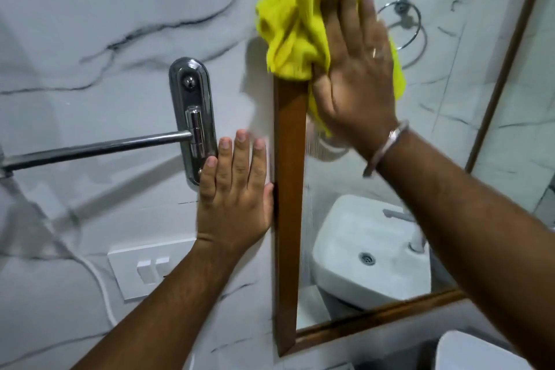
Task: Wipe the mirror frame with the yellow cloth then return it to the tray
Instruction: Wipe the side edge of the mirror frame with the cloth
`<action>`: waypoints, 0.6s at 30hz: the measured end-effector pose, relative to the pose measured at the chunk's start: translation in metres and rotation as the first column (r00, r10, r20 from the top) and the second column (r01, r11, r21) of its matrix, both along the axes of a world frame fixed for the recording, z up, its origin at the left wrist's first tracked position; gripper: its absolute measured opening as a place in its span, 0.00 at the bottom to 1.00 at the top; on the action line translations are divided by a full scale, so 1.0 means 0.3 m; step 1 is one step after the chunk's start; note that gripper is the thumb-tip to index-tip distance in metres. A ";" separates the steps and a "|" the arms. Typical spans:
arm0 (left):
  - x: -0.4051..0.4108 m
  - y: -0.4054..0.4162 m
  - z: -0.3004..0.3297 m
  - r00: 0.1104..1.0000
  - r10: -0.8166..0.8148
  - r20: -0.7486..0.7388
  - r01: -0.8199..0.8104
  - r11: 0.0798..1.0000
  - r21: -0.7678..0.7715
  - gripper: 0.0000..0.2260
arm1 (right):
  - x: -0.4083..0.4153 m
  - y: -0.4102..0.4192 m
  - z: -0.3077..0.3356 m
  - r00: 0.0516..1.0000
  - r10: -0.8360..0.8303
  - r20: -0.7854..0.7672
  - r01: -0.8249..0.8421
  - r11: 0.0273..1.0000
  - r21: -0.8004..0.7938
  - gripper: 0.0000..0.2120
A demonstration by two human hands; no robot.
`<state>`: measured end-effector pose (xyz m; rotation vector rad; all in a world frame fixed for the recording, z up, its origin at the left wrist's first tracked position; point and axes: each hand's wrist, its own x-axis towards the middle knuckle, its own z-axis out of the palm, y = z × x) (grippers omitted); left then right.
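Right hand (354, 75), fingers spread flat, is pressing the yellow cloth (300, 24) on the mirror frame (289, 189); left hand (237, 189) is lying open, empty, on the wall left of it.

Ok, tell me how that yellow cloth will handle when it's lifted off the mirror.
The yellow cloth bunches in loose folds, so it is likely floppy and light. Only the flat right hand pins it; unpressed, it would probably drop.

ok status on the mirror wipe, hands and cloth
Right hand flat, pressing yellow cloth on mirror frame, upper left side. Left hand open, braced on wall beside frame. Nothing in the way; tray not in view.
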<state>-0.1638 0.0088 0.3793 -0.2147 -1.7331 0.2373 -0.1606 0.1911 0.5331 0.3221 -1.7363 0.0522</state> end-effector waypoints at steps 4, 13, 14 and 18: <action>0.000 -0.003 0.006 1.000 0.009 0.011 -0.008 1.000 -0.011 0.31 | -0.020 0.007 -0.054 0.998 0.035 -0.055 -0.037 0.999 -0.027 0.30; 0.018 -0.003 0.000 0.996 0.057 0.063 -0.055 0.998 -0.023 0.30 | 0.244 -0.060 -1.394 0.743 0.048 0.667 0.030 0.994 -0.105 0.28; 0.023 -0.002 0.003 0.996 0.047 0.075 -0.046 0.999 -0.024 0.30 | 0.259 -0.081 -1.461 0.699 0.067 0.712 0.045 0.990 -0.137 0.28; 0.068 0.030 0.015 0.986 -0.126 0.114 0.120 0.991 0.052 0.32 | 0.265 -0.157 -1.471 0.708 0.204 0.676 0.096 0.921 -0.378 0.33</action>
